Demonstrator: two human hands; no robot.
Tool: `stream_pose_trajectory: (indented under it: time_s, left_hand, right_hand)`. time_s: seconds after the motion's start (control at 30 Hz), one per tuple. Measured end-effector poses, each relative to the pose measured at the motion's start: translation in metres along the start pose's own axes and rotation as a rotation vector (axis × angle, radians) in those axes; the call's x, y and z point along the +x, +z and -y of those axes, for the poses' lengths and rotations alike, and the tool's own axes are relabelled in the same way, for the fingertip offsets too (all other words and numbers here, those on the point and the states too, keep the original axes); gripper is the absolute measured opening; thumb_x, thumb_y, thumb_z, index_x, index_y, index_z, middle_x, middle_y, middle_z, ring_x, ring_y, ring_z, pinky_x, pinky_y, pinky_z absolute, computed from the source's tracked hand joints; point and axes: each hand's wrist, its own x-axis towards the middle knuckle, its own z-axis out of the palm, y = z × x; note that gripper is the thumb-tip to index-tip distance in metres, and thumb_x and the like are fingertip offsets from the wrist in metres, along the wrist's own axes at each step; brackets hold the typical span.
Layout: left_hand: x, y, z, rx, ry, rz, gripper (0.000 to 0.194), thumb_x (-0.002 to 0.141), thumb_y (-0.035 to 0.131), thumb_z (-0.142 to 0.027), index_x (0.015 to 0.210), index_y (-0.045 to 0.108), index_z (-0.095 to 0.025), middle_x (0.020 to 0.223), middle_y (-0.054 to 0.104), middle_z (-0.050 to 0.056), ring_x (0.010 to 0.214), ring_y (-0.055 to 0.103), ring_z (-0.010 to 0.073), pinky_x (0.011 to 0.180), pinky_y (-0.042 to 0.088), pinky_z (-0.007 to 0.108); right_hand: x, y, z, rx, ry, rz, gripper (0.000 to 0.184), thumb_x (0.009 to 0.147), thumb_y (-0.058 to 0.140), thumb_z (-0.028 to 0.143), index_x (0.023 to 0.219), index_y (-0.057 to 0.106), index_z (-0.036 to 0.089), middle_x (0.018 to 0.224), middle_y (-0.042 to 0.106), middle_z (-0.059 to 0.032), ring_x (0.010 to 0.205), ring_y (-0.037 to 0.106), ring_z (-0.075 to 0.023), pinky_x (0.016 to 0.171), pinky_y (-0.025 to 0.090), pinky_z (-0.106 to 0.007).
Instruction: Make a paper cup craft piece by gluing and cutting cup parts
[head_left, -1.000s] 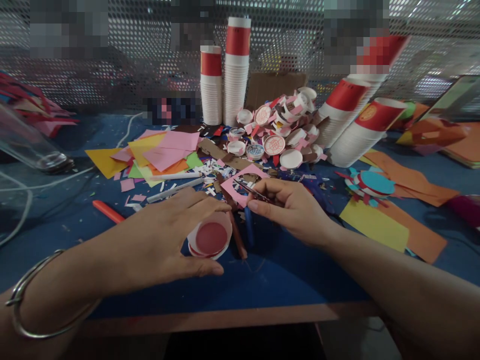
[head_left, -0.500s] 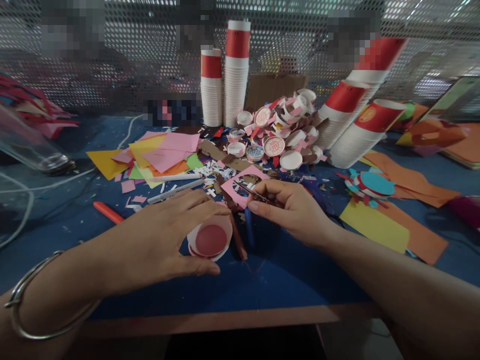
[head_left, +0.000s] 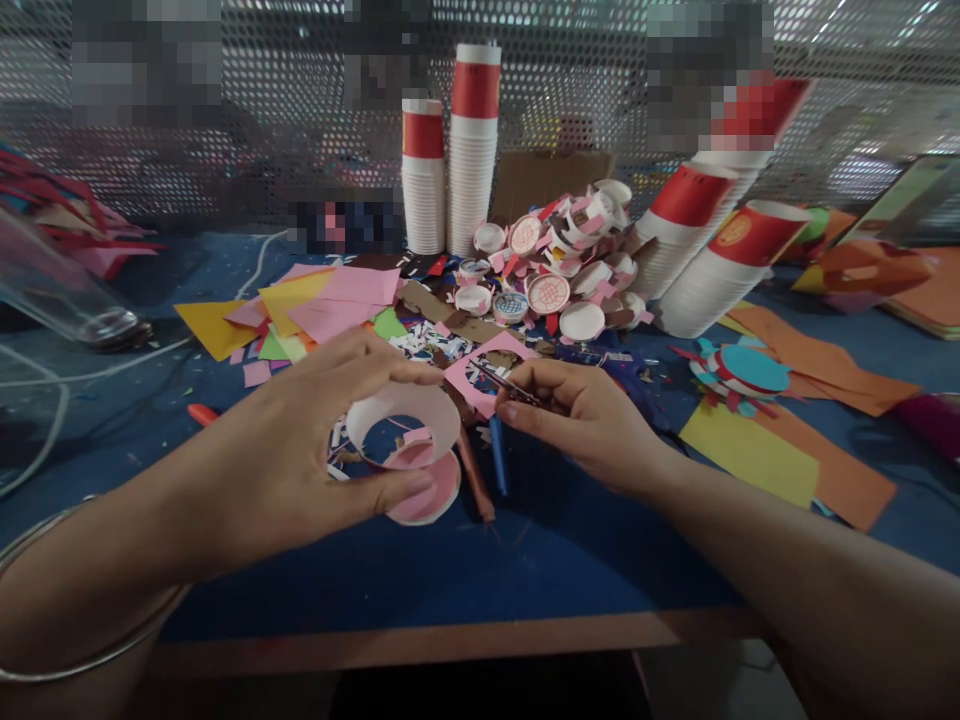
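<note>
My left hand is curled around a white paper ring, fingers over its top edge and thumb below. The ring is tilted, and the table shows through its opening. Just under it lies a pink paper disc with a pale rim, partly covered by the ring and my thumb. In my right hand is a slim pointed metal tool, which looks like small scissors; its handles are hidden by my fingers. Near its tip rests a pink sheet with a round hole.
Brown and blue crayon-like sticks lie between my hands. Behind are paper scraps, pink sheets, a heap of small decorated paper drums and stacked paper cups. More cups lean at right, near a blue-topped paper piece.
My left hand has raised the white ring off the pink disc and tilted it, shifting slightly left. The right hand with the pointed tool has stayed nearly still.
</note>
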Motion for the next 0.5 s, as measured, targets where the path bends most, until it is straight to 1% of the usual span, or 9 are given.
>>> stream_pose_trajectory:
  time_s: [0.03,0.1,0.17,0.2,0.27,0.37,0.43,0.5]
  left_hand:
    - [0.0,-0.002,0.0,-0.005,-0.026,-0.03,0.05,0.087,0.074,-0.048,0.133,0.064,-0.03,0.125,0.068,0.004,0.112,0.065,0.0302,0.098,0.054,0.044]
    - [0.0,-0.005,0.001,-0.05,-0.09,-0.07,0.054,0.085,0.075,-0.052,0.134,0.064,-0.03,0.117,0.071,0.003,0.093,0.07,0.0258,0.085,0.058,0.039]
    - [-0.001,-0.006,0.003,-0.108,-0.134,-0.081,0.062,0.08,0.08,-0.053,0.136,0.061,-0.033,0.108,0.074,0.0,0.077,0.071,0.022,0.069,0.058,0.033]
    - [-0.003,-0.007,0.004,-0.129,-0.143,-0.084,0.067,0.076,0.083,-0.054,0.136,0.06,-0.035,0.106,0.075,-0.001,0.073,0.072,0.0217,0.065,0.057,0.031]
    - [-0.006,-0.006,0.004,-0.134,-0.159,-0.09,0.072,0.07,0.086,-0.054,0.135,0.058,-0.037,0.104,0.075,-0.002,0.075,0.074,0.024,0.061,0.057,0.031]
    - [-0.011,-0.002,0.003,-0.116,-0.212,-0.082,0.075,0.069,0.087,-0.055,0.134,0.054,-0.037,0.112,0.073,0.001,0.079,0.075,0.0263,0.06,0.058,0.033]
    - [-0.013,0.002,0.003,-0.181,-0.226,-0.082,0.077,0.07,0.087,-0.051,0.135,0.05,-0.037,0.122,0.07,0.001,0.079,0.076,0.0253,0.056,0.058,0.031]
    - [-0.012,0.005,0.003,-0.29,-0.252,-0.14,0.078,0.066,0.09,-0.044,0.132,0.05,-0.036,0.124,0.07,0.001,0.084,0.076,0.025,0.06,0.059,0.031]
  right_hand:
    - [0.0,0.0,0.0,0.0,-0.004,-0.006,0.016,0.092,0.07,0.029,0.086,0.064,0.015,0.077,0.055,0.0024,0.067,0.045,-0.0102,0.061,0.032,-0.027]
    - [-0.001,0.0,0.0,-0.001,-0.004,-0.018,0.015,0.092,0.07,0.028,0.087,0.064,0.015,0.076,0.055,0.0026,0.066,0.044,-0.0098,0.06,0.031,-0.027]
    - [-0.001,0.0,0.0,0.0,0.002,-0.026,0.015,0.092,0.07,0.028,0.087,0.064,0.015,0.076,0.055,0.0027,0.065,0.043,-0.0097,0.059,0.029,-0.027]
    - [-0.001,0.0,0.0,0.001,0.006,-0.028,0.016,0.092,0.07,0.029,0.087,0.064,0.015,0.076,0.055,0.0027,0.065,0.042,-0.0098,0.059,0.029,-0.027]
    - [-0.001,0.0,0.0,-0.003,0.014,-0.03,0.017,0.092,0.07,0.03,0.087,0.064,0.015,0.076,0.054,0.0025,0.065,0.042,-0.0101,0.059,0.029,-0.028]
    - [0.0,0.0,-0.001,-0.023,0.033,-0.03,0.018,0.092,0.07,0.032,0.087,0.064,0.016,0.076,0.053,0.0025,0.066,0.041,-0.0108,0.059,0.029,-0.028]
    - [0.0,0.0,-0.001,-0.031,0.041,-0.031,0.019,0.092,0.07,0.033,0.086,0.064,0.017,0.075,0.052,0.0026,0.066,0.041,-0.0111,0.06,0.029,-0.029]
    - [0.0,0.001,-0.001,-0.028,0.039,-0.031,0.019,0.092,0.07,0.033,0.085,0.063,0.017,0.076,0.052,0.0024,0.067,0.041,-0.0113,0.061,0.031,-0.029]
